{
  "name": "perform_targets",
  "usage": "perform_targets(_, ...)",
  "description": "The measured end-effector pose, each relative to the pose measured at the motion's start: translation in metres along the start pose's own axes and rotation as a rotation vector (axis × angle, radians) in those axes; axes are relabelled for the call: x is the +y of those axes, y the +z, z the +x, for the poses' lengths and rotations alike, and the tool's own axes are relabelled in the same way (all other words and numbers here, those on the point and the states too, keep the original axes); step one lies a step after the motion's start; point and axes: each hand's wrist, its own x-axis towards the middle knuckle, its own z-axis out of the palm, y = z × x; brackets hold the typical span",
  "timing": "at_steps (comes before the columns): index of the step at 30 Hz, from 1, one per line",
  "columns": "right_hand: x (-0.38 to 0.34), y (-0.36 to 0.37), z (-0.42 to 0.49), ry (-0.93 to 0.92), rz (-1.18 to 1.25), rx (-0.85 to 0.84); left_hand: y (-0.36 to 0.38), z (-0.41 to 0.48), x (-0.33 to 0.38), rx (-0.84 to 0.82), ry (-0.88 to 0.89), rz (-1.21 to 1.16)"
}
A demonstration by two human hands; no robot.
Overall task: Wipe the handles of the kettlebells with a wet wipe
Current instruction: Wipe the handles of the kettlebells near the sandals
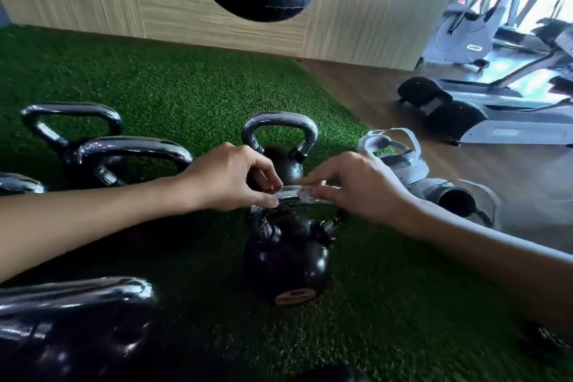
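Daylight floods in from the upper right, washing out the treadmills (pixel 508 93) into a pale blue haze. The turf (pixel 173 93) is well lit far off and falls dark near the camera. Glare streaks the chrome handles (pixel 133 149). Wide-angle bending curves the edges, and motion blur softens the lower corners and right side.

Both hands: left (pixel 231 175), right (pixel 356 186), fingertips pinched, nearly meeting.
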Motion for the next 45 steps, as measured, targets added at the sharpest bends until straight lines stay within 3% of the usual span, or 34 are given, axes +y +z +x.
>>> perform_targets(8,0.015,0.012,-0.014,-0.043,0.054,0.098,-0.001,-0.001,0.021,0.026,-0.024,0.206)
perform_targets(13,0.063,0.010,-0.036,0.077,0.213,0.131,0.002,-0.004,0.028,0.034,-0.056,0.223)
perform_targets(19,0.067,0.022,-0.042,0.046,0.315,0.170,-0.003,0.003,0.042,-0.046,-0.112,0.299)
perform_targets(25,0.091,0.057,-0.077,0.335,0.850,0.232,0.002,0.002,0.046,-0.028,-0.158,0.272)
perform_targets(31,0.089,0.063,-0.076,0.355,0.958,0.295,0.001,0.001,0.048,-0.027,-0.192,0.163)
perform_targets(35,0.094,0.088,-0.083,0.508,0.994,0.207,0.001,-0.003,0.049,-0.005,-0.180,0.140)
perform_targets(40,0.099,0.094,-0.080,0.574,1.119,0.183,0.003,-0.004,0.040,0.017,-0.182,0.135)
perform_targets(45,0.088,0.117,-0.079,0.684,1.057,0.058,0.007,-0.007,0.034,0.065,-0.194,0.143)
